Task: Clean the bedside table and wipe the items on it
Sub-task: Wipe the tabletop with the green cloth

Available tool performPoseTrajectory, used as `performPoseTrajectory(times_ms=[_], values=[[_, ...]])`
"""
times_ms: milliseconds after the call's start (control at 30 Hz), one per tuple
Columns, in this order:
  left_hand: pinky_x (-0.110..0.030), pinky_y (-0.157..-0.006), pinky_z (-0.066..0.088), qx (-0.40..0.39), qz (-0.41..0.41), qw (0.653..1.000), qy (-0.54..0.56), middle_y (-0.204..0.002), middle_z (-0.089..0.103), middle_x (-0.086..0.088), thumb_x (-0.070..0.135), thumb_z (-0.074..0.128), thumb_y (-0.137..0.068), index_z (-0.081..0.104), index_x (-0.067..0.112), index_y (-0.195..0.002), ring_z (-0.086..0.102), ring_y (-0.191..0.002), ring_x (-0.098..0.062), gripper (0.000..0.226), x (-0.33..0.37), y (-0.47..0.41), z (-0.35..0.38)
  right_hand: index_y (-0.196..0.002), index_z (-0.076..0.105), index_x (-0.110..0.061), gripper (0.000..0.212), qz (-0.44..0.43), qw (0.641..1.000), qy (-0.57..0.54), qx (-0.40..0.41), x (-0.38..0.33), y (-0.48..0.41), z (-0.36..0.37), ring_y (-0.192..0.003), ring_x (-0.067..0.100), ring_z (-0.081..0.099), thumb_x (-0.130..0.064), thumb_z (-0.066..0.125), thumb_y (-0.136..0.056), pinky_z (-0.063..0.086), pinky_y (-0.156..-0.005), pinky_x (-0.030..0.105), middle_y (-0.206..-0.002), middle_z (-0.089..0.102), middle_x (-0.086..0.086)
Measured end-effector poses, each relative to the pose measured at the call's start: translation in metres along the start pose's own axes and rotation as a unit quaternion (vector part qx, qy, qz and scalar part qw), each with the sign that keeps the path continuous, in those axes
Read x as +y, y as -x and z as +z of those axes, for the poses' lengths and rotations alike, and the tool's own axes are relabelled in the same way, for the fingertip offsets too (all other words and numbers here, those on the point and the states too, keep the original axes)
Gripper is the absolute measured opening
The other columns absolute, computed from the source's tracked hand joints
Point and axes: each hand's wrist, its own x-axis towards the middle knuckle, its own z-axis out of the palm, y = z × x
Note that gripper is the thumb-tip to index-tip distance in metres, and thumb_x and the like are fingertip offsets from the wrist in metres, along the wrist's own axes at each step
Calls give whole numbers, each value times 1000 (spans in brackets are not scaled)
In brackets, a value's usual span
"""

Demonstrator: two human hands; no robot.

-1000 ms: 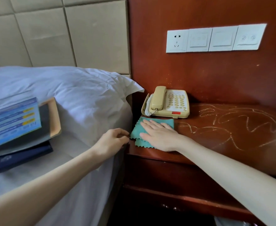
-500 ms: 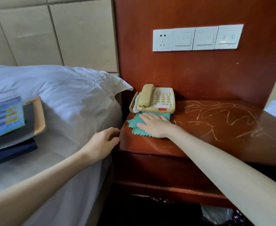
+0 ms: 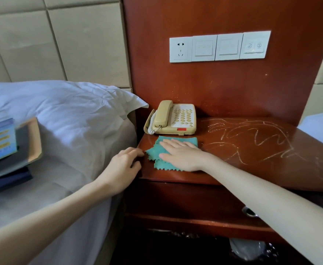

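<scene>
The cream telephone sits at the back left corner of the dark red wooden surface, against the wooden wall panel. Just in front of the telephone lies a teal cloth with zigzag edges, flat on the surface near its left edge. The right hand lies palm down on the cloth, fingers straight, close together and pointing left, pressing rather than gripping it. The left hand rests at the surface's left front corner, beside the cloth, its fingers curled loosely and closed on nothing. To the right of the telephone, pale scribbled marks run across the surface. Above the telephone, a row of white switches and a socket is set in the panel. Left of the telephone is a bed with a white pillow, and farther left a stack of folders and booklets lies on the bed.
</scene>
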Motion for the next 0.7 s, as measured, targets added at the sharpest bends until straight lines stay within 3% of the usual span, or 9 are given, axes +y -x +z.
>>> performPoseTrajectory(times_ms=[100, 500, 700], values=[[-26, -107, 33, -2, 13, 1000, -5, -135, 52, 0, 10, 48, -91, 57, 11, -125, 47, -125, -17, 35, 6, -2, 7, -153, 2, -27, 62, 48, 999, 3, 5, 14, -16, -7, -147, 12, -6, -53, 14, -98, -3, -119, 41, -161, -4, -8], [-22, -108, 26, -34, 45, 998, -10, -144, 44, 1, 22, 46, -96, 49, 12, -135, 39, -132, -16, 40, 16, -14, 13, -152, 1, -31, 60, 106, 994, 9, 17, 55, 19, -9, -147, 11, -4, -54, 12, -98, -2, -117, 39, -160, -3, -10], [-11, -105, 19, -48, 49, 998, 4, -143, 46, -1, 15, 44, -96, 50, 11, -134, 40, -132, -15, 38, 11, -17, 12, -151, -1, -31, 59, 21, 999, 15, 25, 12, 42, 6, -146, 7, -7, -53, 9, -97, -5, -117, 37, -160, -5, -13]])
